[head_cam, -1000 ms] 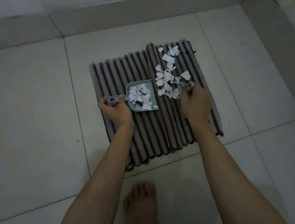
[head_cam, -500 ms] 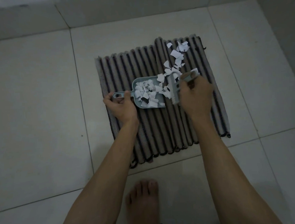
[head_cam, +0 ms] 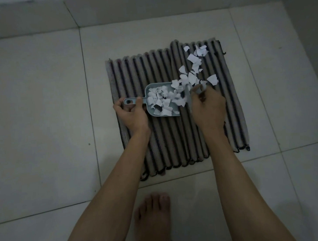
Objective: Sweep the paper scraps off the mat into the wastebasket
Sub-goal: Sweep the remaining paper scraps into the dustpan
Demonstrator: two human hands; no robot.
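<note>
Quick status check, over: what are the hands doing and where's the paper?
Left hand grips dustpan handle. Right hand holds brush at pan's mouth. Pan partly full; paper scraps remain on mat. No wastebasket visible.

We see only a sliver of the small grey hand brush: the right hand beside the pale blue plastic dustpan covers its handle, and its bristles blur. Our bare foot is cut off below.
</note>
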